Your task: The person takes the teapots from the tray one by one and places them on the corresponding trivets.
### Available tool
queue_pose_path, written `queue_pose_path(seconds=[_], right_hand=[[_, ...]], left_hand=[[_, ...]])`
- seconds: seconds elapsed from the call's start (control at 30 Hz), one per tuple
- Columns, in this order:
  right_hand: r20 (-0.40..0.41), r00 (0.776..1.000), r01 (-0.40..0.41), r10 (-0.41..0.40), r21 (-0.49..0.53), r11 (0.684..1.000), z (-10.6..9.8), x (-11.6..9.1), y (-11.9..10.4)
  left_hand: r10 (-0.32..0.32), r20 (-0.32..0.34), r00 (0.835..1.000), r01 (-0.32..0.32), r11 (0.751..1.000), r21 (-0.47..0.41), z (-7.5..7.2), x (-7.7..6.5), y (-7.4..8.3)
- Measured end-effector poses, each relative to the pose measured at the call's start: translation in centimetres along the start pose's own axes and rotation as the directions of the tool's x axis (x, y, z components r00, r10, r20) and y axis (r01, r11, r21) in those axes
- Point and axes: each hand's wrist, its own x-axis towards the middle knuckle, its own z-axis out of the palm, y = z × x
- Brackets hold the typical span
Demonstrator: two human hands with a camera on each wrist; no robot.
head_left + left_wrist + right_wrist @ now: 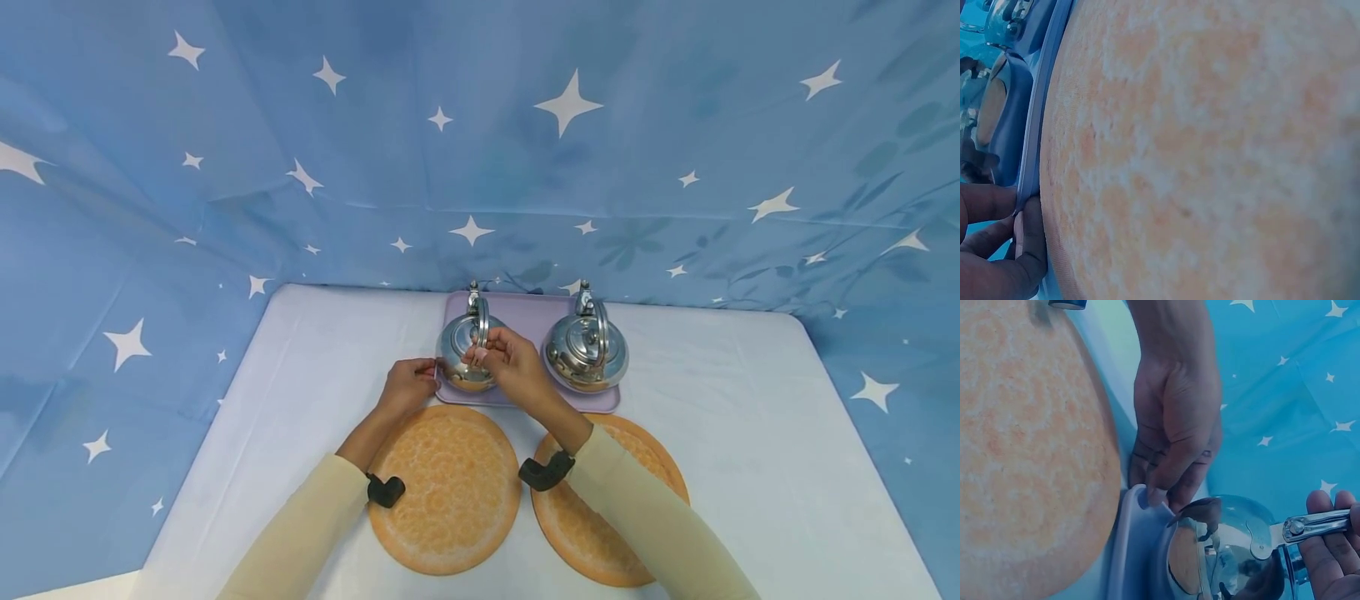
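Two shiny metal kettles stand on a lilac tray (525, 310). My right hand (513, 362) is over the left kettle (468, 382); in the right wrist view its fingers (1325, 559) are around the kettle's raised metal handle (1316, 526). At the tray's near left corner, my left hand (408, 385) pinches the rim, thumb and fingers on either side of it, as both wrist views show. The right kettle (585, 362) stands untouched, its handle upright and its spout toward the back.
In front of the tray lie two round orange patterned mats, the left one (442, 492) and the right one (600, 533), partly under my right forearm. A white cloth (750, 433) covers the table. Blue star-printed fabric (480, 150) hangs behind and at the sides.
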Motion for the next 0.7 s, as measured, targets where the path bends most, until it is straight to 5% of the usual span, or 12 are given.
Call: queue_pose_path(seconds=[0.3, 0.7], right_hand=[[0.028, 0.998, 0.052, -0.052, 0.007, 0.999, -0.2, -0.7, -1.2], [0.095, 0.995, 0.035, -0.036, 0.003, 0.999, 0.5, -2.9, -3.7]], left_hand=[[0.017, 0.003, 1.0, -0.017, 1.0, 0.001, -0.1, 0.0, -0.1], [0.124, -0.024, 0.992, -0.122, 0.99, 0.073, -0.3, 0.0, -0.6]])
